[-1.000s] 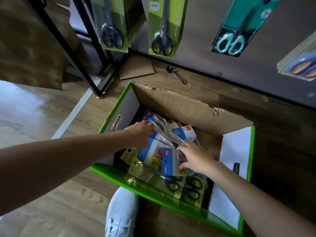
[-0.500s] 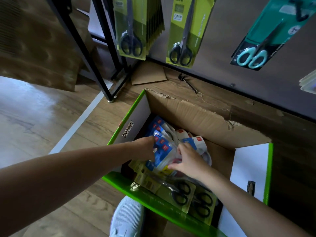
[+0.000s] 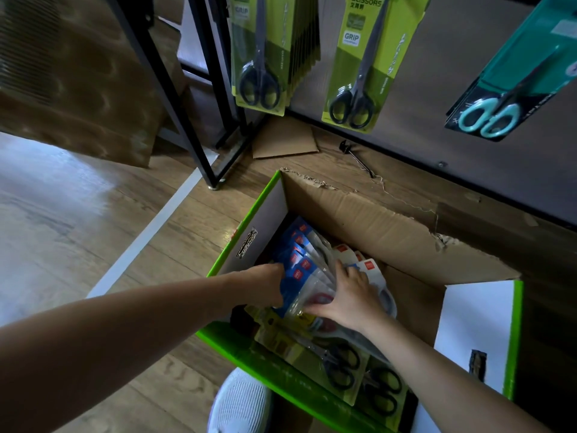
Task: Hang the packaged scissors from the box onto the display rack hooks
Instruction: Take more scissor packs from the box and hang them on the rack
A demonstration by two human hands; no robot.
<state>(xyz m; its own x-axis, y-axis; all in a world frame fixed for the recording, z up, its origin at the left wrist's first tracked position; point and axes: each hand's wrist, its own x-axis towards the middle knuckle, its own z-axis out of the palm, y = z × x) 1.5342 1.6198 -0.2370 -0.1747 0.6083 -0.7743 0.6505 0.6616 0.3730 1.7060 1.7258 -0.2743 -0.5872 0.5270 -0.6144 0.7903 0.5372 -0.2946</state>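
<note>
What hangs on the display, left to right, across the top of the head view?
Stack of green black-handled scissor packs → single green GRIP pack → teal pack with pale teal handles.

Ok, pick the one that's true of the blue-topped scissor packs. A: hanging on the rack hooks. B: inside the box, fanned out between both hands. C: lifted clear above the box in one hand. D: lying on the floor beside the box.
B: the blue-topped scissor packs lie fanned inside the cardboard box, with the left hand at their left edge and the right hand resting on their right side.
</note>
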